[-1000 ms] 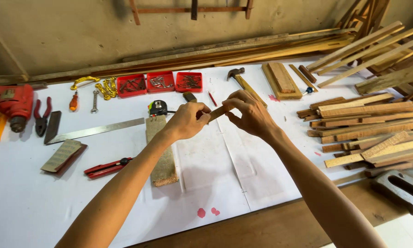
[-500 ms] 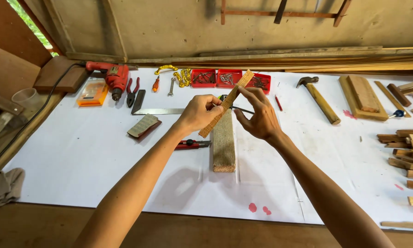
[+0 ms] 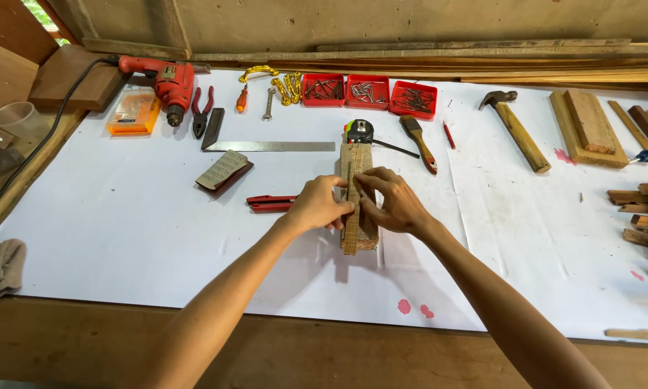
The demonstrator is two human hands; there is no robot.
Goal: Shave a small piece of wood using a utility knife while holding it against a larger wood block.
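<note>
— So, where's the wooden block [image 3: 358, 209]?
— Flat on the white paper [image 3: 122, 223], below the tape measure [image 3: 358, 130].
— And the hands?
— Left hand [image 3: 318, 205] and right hand [image 3: 391, 203] pinch a thin strip [image 3: 350, 179] against its top

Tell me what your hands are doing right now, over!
Left hand and right hand both press a thin wood strip onto the wooden block. Block flat on white paper. Tape measure just beyond, nothing blocking.

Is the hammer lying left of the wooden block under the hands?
No, the hammer lies to the right of the wooden block, beyond the paintbrush.
</note>
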